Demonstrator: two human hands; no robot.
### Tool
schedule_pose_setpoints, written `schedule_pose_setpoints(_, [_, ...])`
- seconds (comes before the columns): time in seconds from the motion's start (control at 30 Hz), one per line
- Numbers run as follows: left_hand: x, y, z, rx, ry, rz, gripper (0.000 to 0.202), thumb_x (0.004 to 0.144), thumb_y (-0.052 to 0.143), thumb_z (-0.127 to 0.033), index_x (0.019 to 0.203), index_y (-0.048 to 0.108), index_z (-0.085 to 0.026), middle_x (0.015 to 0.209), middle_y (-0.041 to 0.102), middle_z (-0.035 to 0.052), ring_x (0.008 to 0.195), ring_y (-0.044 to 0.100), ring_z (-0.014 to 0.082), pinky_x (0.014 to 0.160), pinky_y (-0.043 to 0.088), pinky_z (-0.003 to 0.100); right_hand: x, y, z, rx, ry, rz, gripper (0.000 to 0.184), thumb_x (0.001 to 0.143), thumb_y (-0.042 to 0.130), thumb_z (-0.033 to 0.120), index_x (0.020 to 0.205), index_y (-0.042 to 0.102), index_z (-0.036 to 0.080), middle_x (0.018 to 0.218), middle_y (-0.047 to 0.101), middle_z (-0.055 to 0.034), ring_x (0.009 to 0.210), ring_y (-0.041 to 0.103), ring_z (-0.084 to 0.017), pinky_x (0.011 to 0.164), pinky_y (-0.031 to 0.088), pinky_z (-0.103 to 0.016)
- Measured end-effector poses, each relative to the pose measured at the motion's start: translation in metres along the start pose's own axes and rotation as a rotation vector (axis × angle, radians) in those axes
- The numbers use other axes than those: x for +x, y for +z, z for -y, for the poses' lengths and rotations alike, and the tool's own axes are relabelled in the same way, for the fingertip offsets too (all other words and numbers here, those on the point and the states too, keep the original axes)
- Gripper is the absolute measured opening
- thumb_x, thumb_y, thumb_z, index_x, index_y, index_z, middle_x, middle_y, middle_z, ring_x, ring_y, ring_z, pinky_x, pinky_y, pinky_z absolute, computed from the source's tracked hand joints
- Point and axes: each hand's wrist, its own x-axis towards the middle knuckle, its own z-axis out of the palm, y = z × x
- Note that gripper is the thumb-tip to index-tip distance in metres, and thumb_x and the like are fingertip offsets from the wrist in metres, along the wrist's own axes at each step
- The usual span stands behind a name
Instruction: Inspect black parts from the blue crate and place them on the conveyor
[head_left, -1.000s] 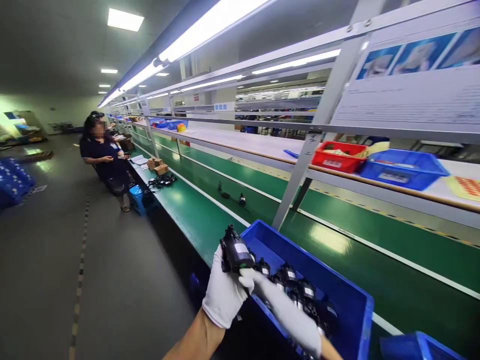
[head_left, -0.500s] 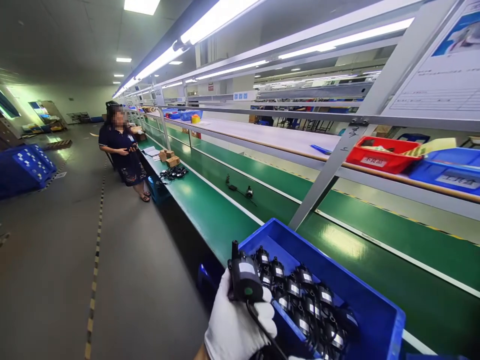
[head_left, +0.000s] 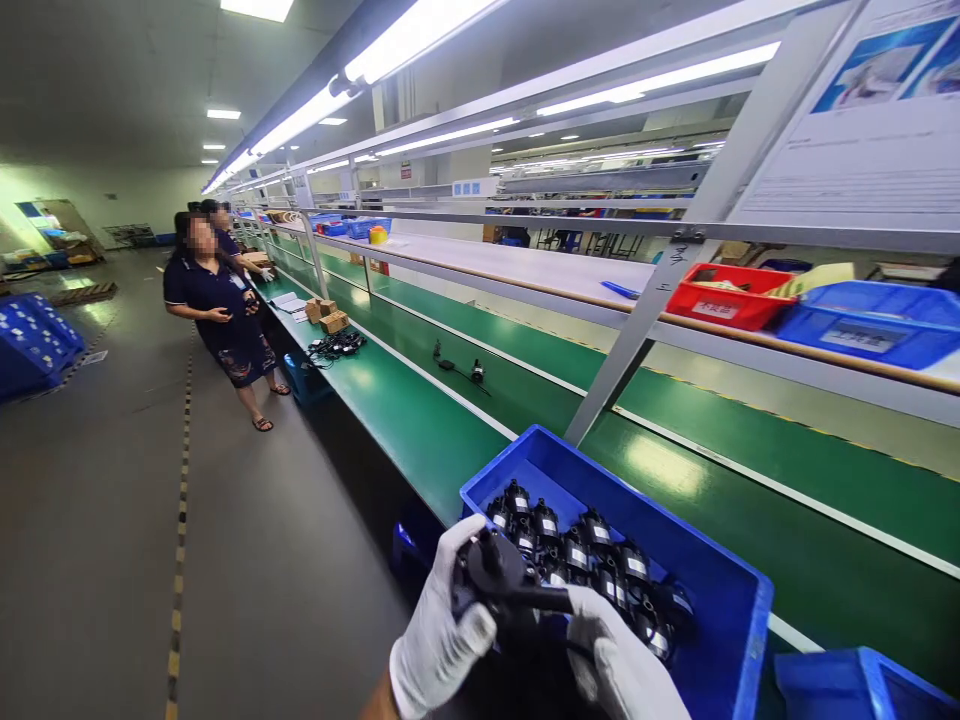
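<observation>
— Is any writing readable here?

— Not really; the white labels on the black pumps in the blue bin [head_left: 720, 620] are too small, the tag on the red bin [head_left: 716, 297] is blurred, and the posted sheet [head_left: 862, 150] at top right shows only fine lines of text under blue photos.

— What do the hands hold?

— The left hand [head_left: 442, 630], in a white knit glove, is closed around a small black pump [head_left: 491, 572], a round plastic body with a short nozzle; the right hand [head_left: 622, 670], also gloved, pinches the black part that sticks out from the pump toward the right. The pump is at the near left corner of the blue bin, just above its rim.

— What has changed from half a second ago?

— Then only the left hand was at the pump, and its white label and a green dot faced the camera; now the pump is turned, the label is hidden, and the right hand has joined; also the person in dark clothes [head_left: 214, 300] by the green table [head_left: 420, 420] stands a little more to the left.
</observation>
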Motion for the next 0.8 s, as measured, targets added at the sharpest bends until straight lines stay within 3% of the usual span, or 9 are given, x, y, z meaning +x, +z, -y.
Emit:
schedule_pose_setpoints(0.07, [-0.008, -0.002, 0.006, 0.265, 0.148, -0.018, 0.098, 0.070, 0.089, -0.052, 0.153, 0.042, -0.028, 0.124, 0.063, 0.0098, 0.112, 0.059, 0.0284, 0.107, 0.042, 0.039, 0.002, 0.001, 0.004, 0.085, 0.004, -0.022, 0.064, 0.093, 0.029, 0.077, 0.112, 0.067, 0.029, 0.099, 0.072, -0.0110, 0.088, 0.068, -0.030, 0.079, 0.058, -0.043])
schedule_pose_setpoints(0.13, [-0.014, -0.002, 0.015, 0.468, 0.296, -0.065, 0.108, 0.068, 0.089, -0.055, 0.156, 0.034, -0.028, 0.119, 0.064, 0.0114, 0.104, 0.063, 0.0297, 0.099, 0.048, 0.041, 0.001, 0.002, 0.010, 0.143, 0.036, -0.003, 0.064, 0.092, 0.030, 0.078, 0.105, 0.067, 0.028, 0.090, 0.070, -0.0087, 0.078, 0.065, -0.026, 0.072, 0.056, -0.038])
schedule_pose_setpoints(0.23, [-0.018, -0.001, 0.023, 0.529, 0.396, -0.154, 0.113, 0.059, 0.095, -0.052, 0.153, 0.037, -0.027, 0.119, 0.067, 0.0142, 0.101, 0.066, 0.0331, 0.095, 0.050, 0.044, -0.003, 0.003, 0.020, 0.158, 0.059, 0.020, 0.063, 0.093, 0.033, 0.078, 0.094, 0.065, 0.024, 0.081, 0.066, -0.0061, 0.071, 0.059, -0.022, 0.064, 0.051, -0.034])
schedule_pose_setpoints(0.4, [-0.019, 0.002, 0.012, 0.582, 0.356, -0.142, 0.114, 0.056, 0.099, -0.042, 0.152, 0.038, -0.027, 0.118, 0.068, 0.0144, 0.102, 0.067, 0.0339, 0.097, 0.049, 0.046, 0.002, 0.004, 0.008, 0.110, 0.035, 0.003, 0.051, 0.089, 0.052, 0.073, 0.079, 0.062, 0.024, 0.074, 0.061, -0.0027, 0.066, 0.051, -0.019, 0.059, 0.045, -0.031])
schedule_pose_setpoints(0.53, [-0.018, 0.007, 0.003, 0.606, 0.305, -0.095, 0.114, 0.063, 0.094, -0.046, 0.156, 0.031, -0.028, 0.117, 0.068, 0.0131, 0.102, 0.066, 0.0323, 0.096, 0.050, 0.044, 0.008, 0.003, -0.009, 0.024, 0.083, -0.083, 0.054, 0.088, 0.050, 0.075, 0.069, 0.058, 0.025, 0.065, 0.056, -0.0020, 0.060, 0.047, -0.019, 0.053, 0.040, -0.031])
schedule_pose_setpoints(0.8, [-0.018, 0.011, 0.002, 0.594, 0.236, -0.045, 0.120, 0.066, 0.092, -0.050, 0.160, 0.023, -0.023, 0.121, 0.065, 0.0154, 0.104, 0.065, 0.0323, 0.101, 0.048, 0.044, -0.001, -0.007, 0.015, 0.004, 0.068, 0.019, 0.056, 0.093, 0.041, 0.075, 0.082, 0.063, 0.024, 0.065, 0.061, -0.0025, 0.060, 0.052, -0.019, 0.058, 0.047, -0.033])
